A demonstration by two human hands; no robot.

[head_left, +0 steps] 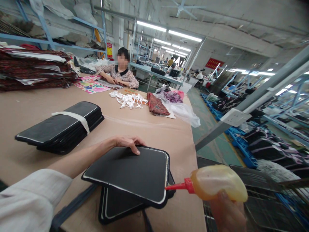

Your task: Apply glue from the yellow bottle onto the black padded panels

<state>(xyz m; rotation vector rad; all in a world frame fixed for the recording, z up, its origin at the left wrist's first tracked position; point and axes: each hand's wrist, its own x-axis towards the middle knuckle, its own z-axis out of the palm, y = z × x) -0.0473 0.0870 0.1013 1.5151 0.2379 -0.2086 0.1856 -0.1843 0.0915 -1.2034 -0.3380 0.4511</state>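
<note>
My left hand (129, 142) grips the far edge of a black rounded panel (135, 170), its thumb on top and its other fingers partly hidden behind the edge. A pale line follows the panel's border. In my right hand (228, 209) is a squeeze bottle (217, 182) of yellowish liquid, lying sideways with its red nozzle pointing left. The nozzle tip meets the panel's right edge near the front corner. Beneath the held panel, another black panel (120, 201) lies at a different angle on the brown-covered table (116, 129).
A banded stack of black panels (60, 125) sits at the left. Farther back are white strips (127, 99), folded reddish fabric (157, 104) and clear plastic (184, 112). Across the table sits a person (120, 72). A slanted grey post (256, 100) rises at the right.
</note>
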